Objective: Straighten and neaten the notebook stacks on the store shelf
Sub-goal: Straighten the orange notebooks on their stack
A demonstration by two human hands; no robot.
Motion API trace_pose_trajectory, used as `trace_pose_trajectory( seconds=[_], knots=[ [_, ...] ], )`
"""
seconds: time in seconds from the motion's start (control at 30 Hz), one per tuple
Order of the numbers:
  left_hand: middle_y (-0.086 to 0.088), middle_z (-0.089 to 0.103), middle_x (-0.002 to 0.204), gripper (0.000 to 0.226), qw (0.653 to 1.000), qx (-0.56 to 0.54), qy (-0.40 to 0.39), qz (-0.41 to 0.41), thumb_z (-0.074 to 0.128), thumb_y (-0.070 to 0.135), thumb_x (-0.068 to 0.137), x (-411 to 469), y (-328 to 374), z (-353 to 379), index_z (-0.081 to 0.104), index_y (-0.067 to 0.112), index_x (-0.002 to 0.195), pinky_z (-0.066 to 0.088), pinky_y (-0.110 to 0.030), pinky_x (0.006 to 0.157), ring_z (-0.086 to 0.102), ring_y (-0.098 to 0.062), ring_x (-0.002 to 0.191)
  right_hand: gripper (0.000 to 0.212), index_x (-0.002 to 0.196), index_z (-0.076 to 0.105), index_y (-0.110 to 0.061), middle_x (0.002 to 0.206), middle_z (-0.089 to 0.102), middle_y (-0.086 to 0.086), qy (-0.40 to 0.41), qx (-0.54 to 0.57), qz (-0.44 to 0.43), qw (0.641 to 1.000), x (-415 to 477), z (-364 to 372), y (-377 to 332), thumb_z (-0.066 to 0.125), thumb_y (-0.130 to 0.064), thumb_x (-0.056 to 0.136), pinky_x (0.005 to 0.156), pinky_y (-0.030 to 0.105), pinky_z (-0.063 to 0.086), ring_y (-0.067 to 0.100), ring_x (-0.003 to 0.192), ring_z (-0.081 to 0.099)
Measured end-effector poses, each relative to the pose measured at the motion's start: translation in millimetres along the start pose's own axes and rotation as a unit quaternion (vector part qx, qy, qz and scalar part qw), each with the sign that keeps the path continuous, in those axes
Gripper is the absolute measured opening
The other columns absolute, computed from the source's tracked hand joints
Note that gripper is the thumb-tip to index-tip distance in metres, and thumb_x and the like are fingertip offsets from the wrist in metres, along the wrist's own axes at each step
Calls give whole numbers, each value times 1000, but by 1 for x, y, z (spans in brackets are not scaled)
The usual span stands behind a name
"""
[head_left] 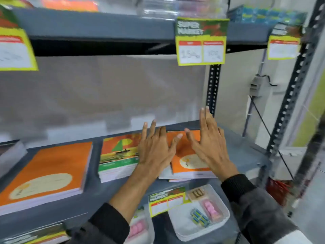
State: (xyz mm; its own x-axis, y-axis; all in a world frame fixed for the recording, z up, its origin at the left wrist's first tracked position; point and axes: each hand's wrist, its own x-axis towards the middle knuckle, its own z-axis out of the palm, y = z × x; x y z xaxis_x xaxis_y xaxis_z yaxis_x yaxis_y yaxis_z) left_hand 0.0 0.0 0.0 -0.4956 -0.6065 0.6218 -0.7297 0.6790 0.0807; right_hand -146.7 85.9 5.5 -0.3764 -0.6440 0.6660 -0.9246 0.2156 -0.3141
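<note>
Three notebook stacks lie on the grey shelf [98, 192]. A tall orange stack [47, 175] sits at the left. A stack with a boat picture on its cover [117, 155] is in the middle. At the right lies a low, skewed orange stack [190, 164], its lower books poking out at the front. My left hand [154, 148] hovers with fingers spread between the middle and right stacks. My right hand [209, 140] is spread flat over the right stack's far right part. Neither hand grips anything.
Yellow and green price tags [201, 41] hang from the shelf above. A perforated upright post [213, 88] stands behind the right stack. Below, a clear tray [219, 231] holds small erasers beside another price tag [167, 201]. More packaged goods sit on the top shelf.
</note>
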Motion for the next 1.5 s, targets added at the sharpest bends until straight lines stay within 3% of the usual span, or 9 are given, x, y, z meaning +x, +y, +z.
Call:
trace_pose_trajectory(
  seconds=[0.1,0.2,0.33,0.43,0.53,0.67,0.83,1.13,1.5],
  knots=[
    [-20,48,146,93,995,3,-88,-34,8,69,91,1,25,20,54,-1,131,2,-47,122,22,-27,148,91,158,-1,-11,168,6,13,-91,-28,113,989,-7,2,42,41,-62,95,116,52,23,31,151,21],
    [-24,42,149,88,988,-10,-144,-55,20,70,91,-3,42,35,58,-3,122,4,-48,122,23,-33,147,99,157,3,-10,147,48,24,-192,4,185,964,-17,8,70,45,-69,89,102,52,40,42,130,50],
    [-20,48,145,73,977,-131,-126,-113,59,59,84,2,47,37,49,5,132,7,-45,123,32,-33,142,71,142,35,-15,111,71,13,-161,157,201,953,-18,10,74,65,-51,88,75,34,44,36,104,66],
    [-10,54,138,77,947,-267,-87,-155,79,23,76,9,48,36,40,22,142,34,-48,114,48,-29,130,67,139,41,-17,106,66,-2,-145,247,225,931,-21,7,74,73,-43,85,80,27,45,22,101,66],
    [-5,66,120,73,875,-448,-42,-175,69,-7,74,12,48,29,49,39,127,58,-46,88,66,-22,107,70,142,43,-16,103,62,-7,-113,300,229,919,-24,3,79,78,-33,83,80,22,44,13,96,63],
    [0,70,116,60,793,-583,12,-177,62,-16,81,12,51,9,56,30,120,59,-29,74,70,-13,100,78,151,35,-17,120,61,-12,-61,341,222,912,-24,-3,79,76,-24,85,98,32,50,10,108,63],
    [10,66,120,51,745,-653,49,-129,58,-16,86,12,33,-31,52,15,126,57,-25,81,66,-2,108,71,154,31,-20,144,56,-6,16,412,167,895,-13,-19,46,66,-16,92,109,39,47,6,123,60],
    [-6,64,131,52,763,-624,130,-111,59,-13,87,-7,-80,-102,47,9,131,55,-28,89,62,-15,118,59,144,35,-39,106,66,-37,-5,519,72,852,7,-11,-82,56,-8,98,83,13,54,-8,106,65],
    [9,70,120,48,797,-537,154,-229,63,-8,86,-76,-228,-138,56,22,123,60,-40,75,72,-21,100,63,152,34,-23,94,67,-39,-85,505,64,856,-16,64,-228,54,-1,96,90,19,50,-11,95,66]
  ],
)
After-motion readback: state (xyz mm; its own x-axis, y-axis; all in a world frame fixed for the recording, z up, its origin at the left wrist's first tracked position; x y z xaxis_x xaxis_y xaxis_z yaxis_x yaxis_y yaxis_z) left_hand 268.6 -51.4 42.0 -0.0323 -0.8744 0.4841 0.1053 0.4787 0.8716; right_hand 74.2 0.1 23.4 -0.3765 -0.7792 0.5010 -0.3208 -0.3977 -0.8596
